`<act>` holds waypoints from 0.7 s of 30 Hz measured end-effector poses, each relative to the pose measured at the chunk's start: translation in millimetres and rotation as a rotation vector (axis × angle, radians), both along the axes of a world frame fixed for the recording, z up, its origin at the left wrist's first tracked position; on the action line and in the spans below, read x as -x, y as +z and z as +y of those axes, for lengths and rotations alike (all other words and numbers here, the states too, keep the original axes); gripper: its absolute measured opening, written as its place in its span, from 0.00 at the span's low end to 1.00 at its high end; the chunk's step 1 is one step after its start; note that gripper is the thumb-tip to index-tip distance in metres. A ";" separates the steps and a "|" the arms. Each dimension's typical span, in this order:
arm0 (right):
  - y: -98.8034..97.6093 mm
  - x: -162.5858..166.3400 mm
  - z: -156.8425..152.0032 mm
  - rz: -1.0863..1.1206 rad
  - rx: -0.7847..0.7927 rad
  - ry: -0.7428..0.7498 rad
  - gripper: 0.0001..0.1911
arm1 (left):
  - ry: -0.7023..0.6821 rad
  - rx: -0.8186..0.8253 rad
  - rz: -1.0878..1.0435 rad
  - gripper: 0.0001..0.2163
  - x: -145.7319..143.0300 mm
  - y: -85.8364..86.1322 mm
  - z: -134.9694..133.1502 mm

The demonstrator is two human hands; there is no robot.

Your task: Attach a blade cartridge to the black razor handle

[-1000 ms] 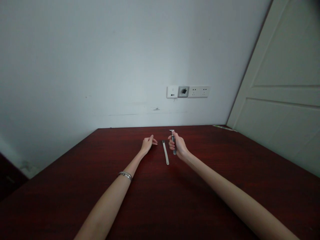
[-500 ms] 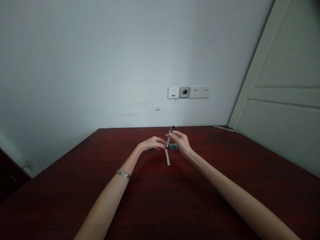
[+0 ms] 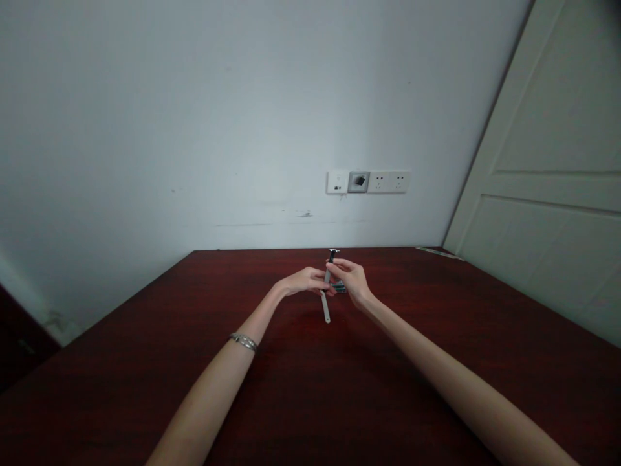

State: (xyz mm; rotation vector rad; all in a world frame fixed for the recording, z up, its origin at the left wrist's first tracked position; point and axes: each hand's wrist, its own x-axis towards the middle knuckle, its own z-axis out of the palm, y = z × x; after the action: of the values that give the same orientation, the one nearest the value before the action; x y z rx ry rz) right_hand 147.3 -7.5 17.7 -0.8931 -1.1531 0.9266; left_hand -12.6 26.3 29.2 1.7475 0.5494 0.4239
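Observation:
A slim grey-and-black razor-like tool (image 3: 328, 274) stands tilted between my hands, a small T-shaped head at its top. My right hand (image 3: 352, 279) pinches its upper part between thumb and fingers. At the lower end, the fingers of my left hand (image 3: 305, 281) are closed around it. Below them a pale flat strip (image 3: 325, 308) with a hole at its end points towards me; whether it joins the tool I cannot tell. Just behind my right fingers sits a small clear case (image 3: 339, 287) with green pieces, partly hidden.
The dark red tabletop (image 3: 272, 388) reaches back to a pale wall (image 3: 218, 129) with a row of sockets (image 3: 388, 182). A white panelled door (image 3: 548, 181) stands on the right. A thin flat strip (image 3: 439, 253) lies at the back right edge.
My left hand has moved right and its fingers have closed on the lower end of the tool. The tool has turned, so its head now shows as a T.

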 end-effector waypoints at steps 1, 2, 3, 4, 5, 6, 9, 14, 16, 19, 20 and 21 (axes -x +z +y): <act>-0.4 0.2 0.3 0.000 -0.008 -0.003 0.19 | 0.019 -0.014 -0.001 0.17 -0.6 -0.3 0.2; -0.5 0.5 0.4 -0.001 -0.013 -0.008 0.18 | 0.037 -0.029 -0.006 0.17 -1.3 -0.6 0.5; -0.5 0.8 0.2 0.000 -0.014 -0.015 0.17 | 0.054 -0.044 -0.016 0.16 -2.1 -0.7 0.9; -0.4 1.2 -0.2 0.002 -0.013 -0.017 0.17 | 0.068 -0.059 -0.029 0.16 -2.9 -0.7 1.4; -0.2 1.6 -0.7 0.006 -0.008 -0.014 0.16 | 0.077 -0.073 -0.043 0.16 -3.7 -0.6 1.9; 0.0 2.1 -1.4 0.009 -0.001 -0.007 0.16 | 0.083 -0.083 -0.058 0.16 -4.4 -0.5 2.4; 0.6 3.4 -3.5 0.007 0.022 0.025 0.16 | 0.093 -0.091 -0.096 0.16 -5.6 0.1 3.5; 3.6 -1.6 -2.0 0.049 -0.027 0.059 0.19 | 0.105 -0.078 -0.072 0.15 1.2 3.0 4.2; 4.2 -7.2 0.4 0.048 -0.037 0.074 0.22 | 0.126 -0.092 -0.063 0.15 6.8 5.4 5.0; 1.0 -14.0 2.4 -0.183 0.013 0.024 0.17 | 0.174 -0.098 -0.072 0.16 14.8 9.9 6.7; -1.4 -14.6 1.8 -0.326 0.018 0.001 0.14 | 0.188 -0.090 -0.073 0.16 16.9 11.4 7.3; -4.4 -14.0 0.5 -0.490 0.011 -0.015 0.11 | 0.201 -0.080 -0.071 0.16 18.5 12.8 7.8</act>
State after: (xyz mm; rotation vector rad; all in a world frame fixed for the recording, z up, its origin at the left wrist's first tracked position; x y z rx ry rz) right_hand 161.2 -7.0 13.3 -1.1746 -1.5537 0.7182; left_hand -31.1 34.1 42.0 1.7521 0.6674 0.6544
